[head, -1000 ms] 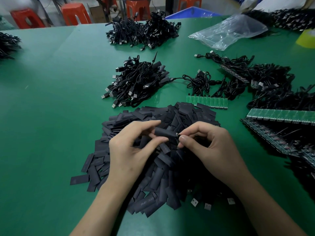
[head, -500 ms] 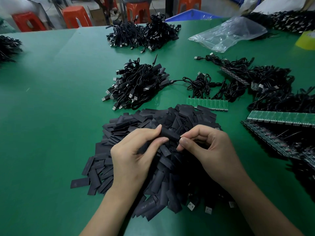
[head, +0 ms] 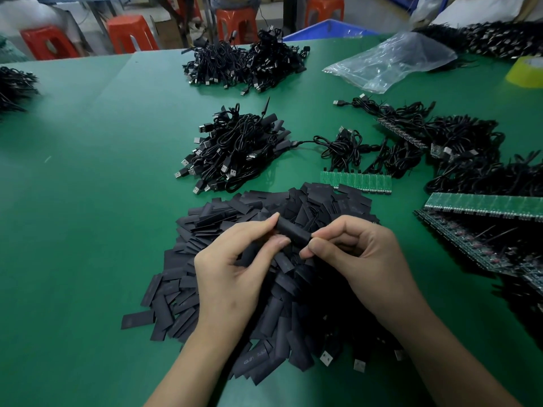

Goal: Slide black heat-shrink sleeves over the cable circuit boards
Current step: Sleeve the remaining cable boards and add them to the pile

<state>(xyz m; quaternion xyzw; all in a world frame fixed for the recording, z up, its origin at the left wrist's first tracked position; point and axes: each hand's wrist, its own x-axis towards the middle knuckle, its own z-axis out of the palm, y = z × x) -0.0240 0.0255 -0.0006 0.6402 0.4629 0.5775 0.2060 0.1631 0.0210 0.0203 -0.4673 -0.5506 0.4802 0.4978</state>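
A black heat-shrink sleeve (head: 292, 231) is held above a big pile of flat black sleeves (head: 205, 277) on the green table (head: 88, 201). My left hand (head: 235, 268) pinches the sleeve's left end between thumb and forefinger. My right hand (head: 361, 259) pinches at the sleeve's right end, where its fingers curl round something hidden, so the circuit board itself cannot be seen. A strip of green circuit boards (head: 357, 181) with black cables lies just behind the pile.
A finished cable bundle (head: 235, 151) lies behind the pile, another bundle (head: 249, 66) farther back. More green board strips (head: 484, 205) and cables (head: 470, 148) fill the right side. A clear plastic bag (head: 393, 63) and yellow tape roll (head: 527, 72) sit at back right. USB plugs (head: 326, 358) poke out near me.
The sleeve has slid rightward toward my right hand's fingertips, and the small metal tip seen at its right end a second ago is now covered. Both hands stayed over the pile.
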